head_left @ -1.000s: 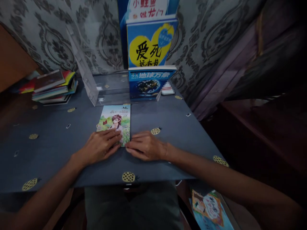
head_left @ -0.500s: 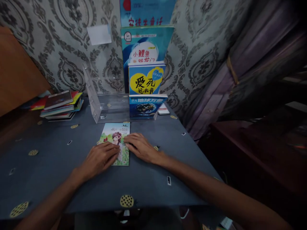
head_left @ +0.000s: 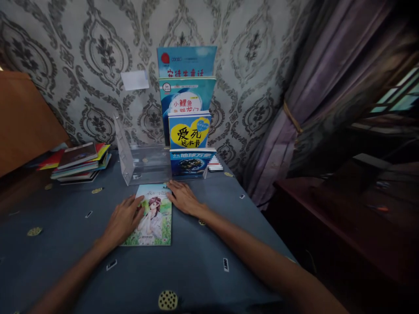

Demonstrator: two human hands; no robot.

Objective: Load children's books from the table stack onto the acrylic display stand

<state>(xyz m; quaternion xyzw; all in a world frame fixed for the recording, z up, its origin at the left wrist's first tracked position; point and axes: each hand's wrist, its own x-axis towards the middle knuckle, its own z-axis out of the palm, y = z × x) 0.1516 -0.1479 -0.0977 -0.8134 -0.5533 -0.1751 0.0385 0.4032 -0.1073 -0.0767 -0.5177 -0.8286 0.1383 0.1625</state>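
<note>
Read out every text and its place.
"安徒生童话": rear book
"小鲤鱼跳龙门": next book
"爱死这本书": yellow-heart book
"少儿 地球万象": front book
Flat book title, tablecloth tags, rest: small or blurred.

A thin rectangular paperback book with a glossy pale-blue and green cover (head_left: 154, 224) lies closed and flat, face up, on the table (head_left: 193, 272), just in front of the clear plastic rack (head_left: 122, 152). Dark Chinese lettering tops its picture of a brown-haired figure in white; its title end points towards the rack.
</note>
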